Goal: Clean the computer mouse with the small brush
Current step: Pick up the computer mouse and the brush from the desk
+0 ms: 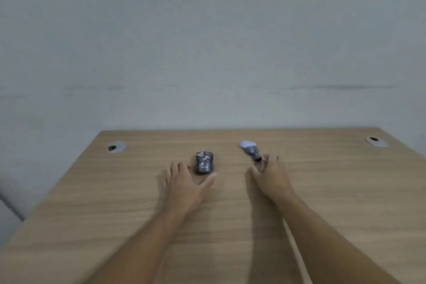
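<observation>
A dark computer mouse [204, 162] with a pale mottled pattern lies on the wooden desk [345, 191]. My left hand [185, 182] rests just left of and below it, fingers spread and thumb curving under the mouse, holding nothing. To the right lies the small brush [250, 150], with pale bristles pointing away and a dark handle towards me. My right hand [270, 176] is open, its fingertips right at the handle's end; no grip on it shows.
Two round metal cable grommets sit in the desk, one at the far left [116, 146] and one at the far right [376, 141]. A plain grey wall rises behind the desk's far edge. The desk's left edge runs diagonally.
</observation>
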Available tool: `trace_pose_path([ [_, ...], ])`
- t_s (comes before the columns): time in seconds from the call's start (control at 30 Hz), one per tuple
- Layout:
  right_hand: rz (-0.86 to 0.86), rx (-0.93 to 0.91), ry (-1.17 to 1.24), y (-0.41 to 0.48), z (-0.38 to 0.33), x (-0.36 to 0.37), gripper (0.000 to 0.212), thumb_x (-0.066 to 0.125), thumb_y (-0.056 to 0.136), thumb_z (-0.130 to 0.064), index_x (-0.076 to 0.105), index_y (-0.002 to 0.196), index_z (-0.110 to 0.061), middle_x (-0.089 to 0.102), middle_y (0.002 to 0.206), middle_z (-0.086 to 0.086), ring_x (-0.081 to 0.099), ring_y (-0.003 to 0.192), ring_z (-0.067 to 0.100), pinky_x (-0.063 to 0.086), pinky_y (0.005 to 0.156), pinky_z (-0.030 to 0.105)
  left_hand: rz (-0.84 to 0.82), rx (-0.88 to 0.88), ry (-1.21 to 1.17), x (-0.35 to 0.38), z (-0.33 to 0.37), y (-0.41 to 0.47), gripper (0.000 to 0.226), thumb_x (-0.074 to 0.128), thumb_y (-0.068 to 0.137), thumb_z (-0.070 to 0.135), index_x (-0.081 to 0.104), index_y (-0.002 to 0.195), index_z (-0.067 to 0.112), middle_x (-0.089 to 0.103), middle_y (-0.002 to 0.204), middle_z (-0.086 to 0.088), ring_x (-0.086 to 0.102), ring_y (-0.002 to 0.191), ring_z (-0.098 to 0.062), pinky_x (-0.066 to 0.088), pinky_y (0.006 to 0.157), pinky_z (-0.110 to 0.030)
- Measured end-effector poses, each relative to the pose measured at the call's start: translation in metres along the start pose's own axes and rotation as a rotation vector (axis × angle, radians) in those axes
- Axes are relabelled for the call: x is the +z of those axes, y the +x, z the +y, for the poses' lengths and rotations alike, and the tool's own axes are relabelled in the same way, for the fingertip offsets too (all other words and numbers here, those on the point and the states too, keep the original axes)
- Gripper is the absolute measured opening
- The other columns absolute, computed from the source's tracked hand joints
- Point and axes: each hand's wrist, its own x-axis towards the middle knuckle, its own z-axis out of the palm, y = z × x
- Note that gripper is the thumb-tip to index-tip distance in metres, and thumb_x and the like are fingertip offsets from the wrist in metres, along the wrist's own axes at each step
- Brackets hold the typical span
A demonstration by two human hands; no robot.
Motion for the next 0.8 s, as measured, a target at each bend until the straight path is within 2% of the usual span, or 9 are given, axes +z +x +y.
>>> trace_pose_path([
  [0.17, 0.080, 0.045, -0.002, 0.016, -0.006, 0.014, 0.058, 0.079, 0.093, -0.042, 0.058, 0.138, -0.011, 0.058, 0.139, 0.012, 0.058, 0.132, 0.034, 0.045, 0.108, 0.046, 0.037, 0.005, 0.089, 0.014, 0.012, 0.009, 0.100, 0.059, 0.073, 0.101, 0.055, 0.135, 0.022, 0.054, 0.135, 0.005, 0.049, 0.139, -0.022, 0.040, 0.117, -0.041],
  [0.37, 0.103, -0.003, -0.018, 0.045, -0.012, 0.033, 0.032, 0.066, 0.102, -0.036, 0.062, 0.125, -0.015, 0.063, 0.129, 0.009, 0.065, 0.119, 0.034, 0.048, 0.104, 0.051, 0.025, 0.027, 0.123, 0.023, 0.016, 0.033, 0.092, 0.051, 0.078, 0.095, 0.057, 0.136, 0.023, 0.054, 0.134, 0.005, 0.051, 0.137, -0.025, 0.038, 0.122, -0.044],
  [0.43, 0.122, -0.015, -0.018, 0.047, -0.013, 0.038, 0.021, 0.062, 0.105, -0.029, 0.062, 0.120, -0.014, 0.065, 0.124, 0.009, 0.065, 0.113, 0.035, 0.047, 0.100, 0.048, 0.023, 0.058, 0.127, 0.024, 0.010, 0.043, 0.082, 0.052, 0.082, 0.087, 0.058, 0.135, 0.025, 0.056, 0.132, 0.005, 0.054, 0.134, -0.025, 0.038, 0.122, -0.043],
  [0.5, 0.150, -0.033, 0.017, 0.046, -0.011, 0.039, 0.015, 0.062, 0.106, -0.026, 0.063, 0.113, -0.013, 0.065, 0.113, 0.008, 0.065, 0.105, 0.035, 0.047, 0.090, 0.043, -0.004, 0.084, 0.124, 0.021, 0.001, 0.051, 0.077, 0.055, 0.084, 0.081, 0.058, 0.138, 0.026, 0.057, 0.131, 0.005, 0.054, 0.133, -0.024, 0.039, 0.121, -0.042],
  [0.6, 0.144, -0.071, 0.094, 0.042, -0.008, 0.034, 0.015, 0.065, 0.104, -0.030, 0.065, 0.105, -0.014, 0.060, 0.091, -0.008, 0.062, 0.090, 0.027, 0.040, 0.066, 0.030, -0.022, 0.101, 0.096, 0.015, -0.011, 0.061, 0.076, 0.060, 0.085, 0.082, 0.059, 0.136, 0.026, 0.057, 0.131, 0.006, 0.053, 0.134, -0.023, 0.042, 0.118, -0.039],
  [0.67, 0.127, -0.106, 0.104, 0.042, -0.010, 0.032, 0.017, 0.066, 0.104, -0.034, 0.067, 0.104, -0.017, 0.060, 0.085, -0.015, 0.062, 0.084, 0.021, 0.036, 0.059, 0.022, -0.023, 0.105, 0.063, 0.016, -0.014, 0.063, 0.077, 0.062, 0.086, 0.085, 0.059, 0.136, 0.026, 0.057, 0.133, 0.006, 0.052, 0.134, -0.022, 0.043, 0.116, -0.038],
  [0.8, 0.096, -0.191, 0.097, 0.046, -0.014, 0.035, 0.023, 0.067, 0.105, -0.036, 0.072, 0.121, -0.019, 0.074, 0.101, -0.006, 0.063, 0.087, 0.017, 0.040, 0.071, 0.029, 0.006, 0.132, 0.032, 0.020, -0.016, 0.065, 0.075, 0.065, 0.088, 0.081, 0.060, 0.139, 0.026, 0.058, 0.136, 0.005, 0.051, 0.137, -0.022, 0.039, 0.113, -0.036],
])
